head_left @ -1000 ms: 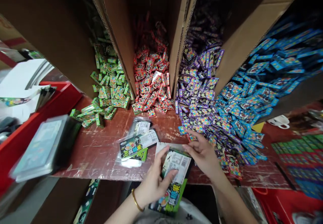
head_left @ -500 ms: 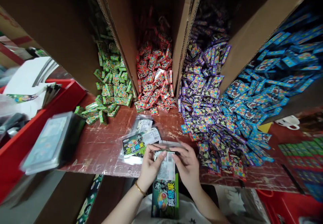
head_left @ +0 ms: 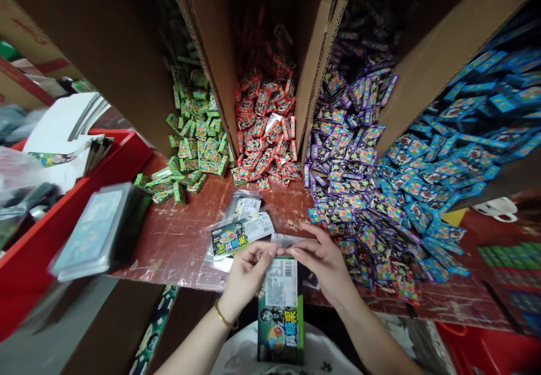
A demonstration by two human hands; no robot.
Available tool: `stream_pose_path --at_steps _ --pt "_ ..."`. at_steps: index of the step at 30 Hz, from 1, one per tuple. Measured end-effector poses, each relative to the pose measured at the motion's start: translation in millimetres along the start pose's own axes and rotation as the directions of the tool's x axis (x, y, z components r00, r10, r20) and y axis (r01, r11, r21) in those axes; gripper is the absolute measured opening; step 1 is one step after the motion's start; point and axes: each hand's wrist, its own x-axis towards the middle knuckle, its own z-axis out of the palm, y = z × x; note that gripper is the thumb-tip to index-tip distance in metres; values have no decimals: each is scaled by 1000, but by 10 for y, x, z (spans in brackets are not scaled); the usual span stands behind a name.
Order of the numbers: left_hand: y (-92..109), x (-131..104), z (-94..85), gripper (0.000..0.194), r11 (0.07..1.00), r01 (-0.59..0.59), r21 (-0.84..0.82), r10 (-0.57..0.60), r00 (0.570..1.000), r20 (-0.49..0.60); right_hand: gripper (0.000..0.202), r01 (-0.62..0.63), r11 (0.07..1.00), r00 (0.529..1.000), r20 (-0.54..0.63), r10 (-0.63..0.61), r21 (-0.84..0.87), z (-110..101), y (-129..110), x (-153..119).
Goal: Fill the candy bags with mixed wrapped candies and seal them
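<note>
A green and black printed packet [head_left: 279, 313] with a white label hangs upright in front of my body, at the table's front edge. My left hand [head_left: 252, 268] pinches its top edge from the left, a gold bracelet on the wrist. At the top right of the packet, the thumb and index finger of my right hand [head_left: 319, 257] are pressed together on the same edge, the other fingers raised. Just beyond my left hand, similar flat packets [head_left: 240, 233] in clear plastic lie overlapping on the red table [head_left: 177, 240].
Cardboard dividers [head_left: 211, 54] separate piles of green [head_left: 198, 144], red [head_left: 264, 133], purple [head_left: 342, 144] and blue [head_left: 426, 172] small packs. A red bin [head_left: 127, 150] and stacked clear cases [head_left: 95, 228] stand left. A white cup-like object [head_left: 496, 209] sits right.
My right hand has shifted along the packet's top edge toward my left hand, and its fingers are more raised. The whole view has moved slightly, so the piles appear further right.
</note>
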Motion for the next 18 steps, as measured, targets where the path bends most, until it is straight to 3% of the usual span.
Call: stream_pose_path --at_steps 3,6,9,11,12,14,18 --pt "21 -25 14 21 999 -26 -37 26 1000 1 49 26 996 1000 10 -26 -83 -11 -39 -31" --pt "-70 -38 -8 21 977 -200 68 198 980 36 41 227 935 973 21 -230 -271 -30 64 -127" --pt "-239 9 -53 19 913 -378 155 376 926 42 48 514 759 852 134 -506 -399 -77 245 -157" --pt "-343 63 -76 17 884 -415 215 421 907 20 57 635 633 763 235 -602 -443 -117 341 -120" --pt "-380 89 -83 18 877 -411 249 422 906 11 59 655 602 745 258 -615 -458 -135 370 -94" --pt "-415 124 -88 22 865 -404 297 421 907 5 58 626 628 771 244 -588 -463 -162 389 -44" --pt "-364 133 -92 17 879 -383 284 382 922 59 42 420 808 906 133 -403 -413 -183 352 -7"
